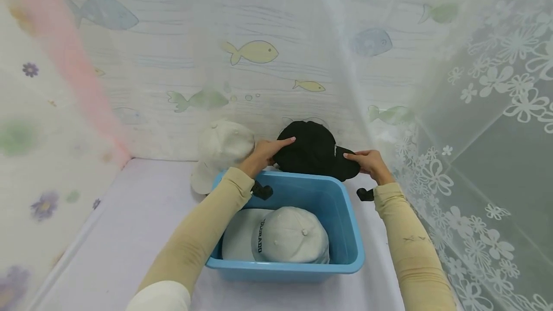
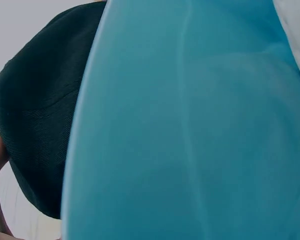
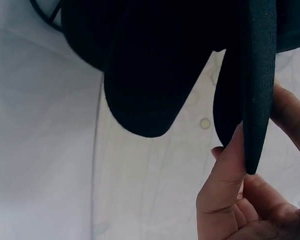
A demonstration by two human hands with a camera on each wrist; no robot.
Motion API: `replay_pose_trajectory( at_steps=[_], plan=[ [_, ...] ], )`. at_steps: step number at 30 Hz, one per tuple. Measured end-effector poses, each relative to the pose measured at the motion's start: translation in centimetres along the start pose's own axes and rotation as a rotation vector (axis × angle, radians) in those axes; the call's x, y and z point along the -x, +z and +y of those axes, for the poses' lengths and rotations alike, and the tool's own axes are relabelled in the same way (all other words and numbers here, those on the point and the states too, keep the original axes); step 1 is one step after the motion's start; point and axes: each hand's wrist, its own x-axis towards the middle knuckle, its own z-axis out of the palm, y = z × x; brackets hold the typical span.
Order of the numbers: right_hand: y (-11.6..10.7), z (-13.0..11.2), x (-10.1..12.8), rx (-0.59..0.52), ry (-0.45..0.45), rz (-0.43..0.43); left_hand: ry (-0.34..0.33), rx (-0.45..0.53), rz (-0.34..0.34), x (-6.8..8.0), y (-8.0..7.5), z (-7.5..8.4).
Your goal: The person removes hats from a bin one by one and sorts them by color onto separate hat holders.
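Note:
A black cap (image 1: 313,150) is held up just behind the far rim of a blue plastic bin (image 1: 350,234). My left hand (image 1: 263,153) grips its crown from the left, fingers laid over the top. My right hand (image 1: 369,163) pinches the brim (image 3: 257,80) between thumb and fingers. The left wrist view shows the bin's blue wall (image 2: 190,130) close up, with the black cap (image 2: 40,105) beyond it. Inside the bin lie two white caps (image 1: 289,236), one bearing dark lettering.
Another white cap (image 1: 222,150) leans against the fish-patterned back wall (image 1: 242,52), left of the black one. The bin stands on a pale lilac surface (image 1: 129,224). Sheer floral netting (image 1: 488,157) hangs close on the right, and a pink-edged curtain on the left.

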Motion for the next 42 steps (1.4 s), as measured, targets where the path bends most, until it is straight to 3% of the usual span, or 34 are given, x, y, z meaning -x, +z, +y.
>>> replay_pose_trajectory(
  at_steps=[5, 12, 25, 36, 42],
  plan=[
    [0.6, 0.2, -0.5, 0.013, 0.01, -0.001, 0.048, -0.04, 0.013, -0.1, 0.1, -0.9],
    [0.9, 0.1, -0.7, 0.029, 0.01, 0.013, 0.033, -0.082, 0.018, -0.6, 0.2, -1.5],
    [1.6, 2.0, -1.3, -0.037, 0.037, -0.098, 0.077, -0.164, 0.058, -0.7, 0.5, -3.6],
    [2.9, 3.6, -1.7, -0.166, 0.016, -0.088, 0.103, -0.152, 0.116, 0.5, 0.9, -4.1],
    [3.3, 4.2, -1.9, -0.157, -0.062, -0.036, 0.119, -0.142, 0.144, 1.4, 1.2, -4.0]
  ],
)
